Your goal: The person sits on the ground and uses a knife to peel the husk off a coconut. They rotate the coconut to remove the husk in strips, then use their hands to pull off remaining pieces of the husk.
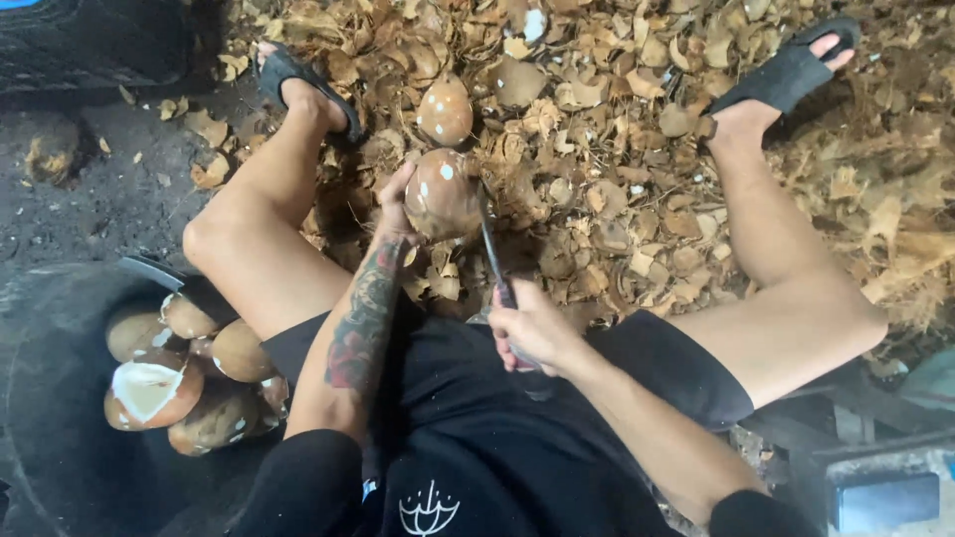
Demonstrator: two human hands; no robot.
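Note:
I sit with my legs spread over a heap of brown shell chips. My left hand [396, 207] grips a round brown coconut [443, 195] with white spots, held between my knees. Gripped by its handle in my right hand [532, 328] is a knife [491, 244]; the blade points up and lies against the coconut's right side. A second spotted coconut [445, 111] lies just beyond the held one on the chips.
A dark tub [60, 398] at lower left holds several peeled coconuts [179, 373], one cracked with white flesh showing. Shell chips [617, 129] cover the ground ahead. My feet in black sandals [298, 85] rest at both sides. A box with a screen [880, 492] sits at lower right.

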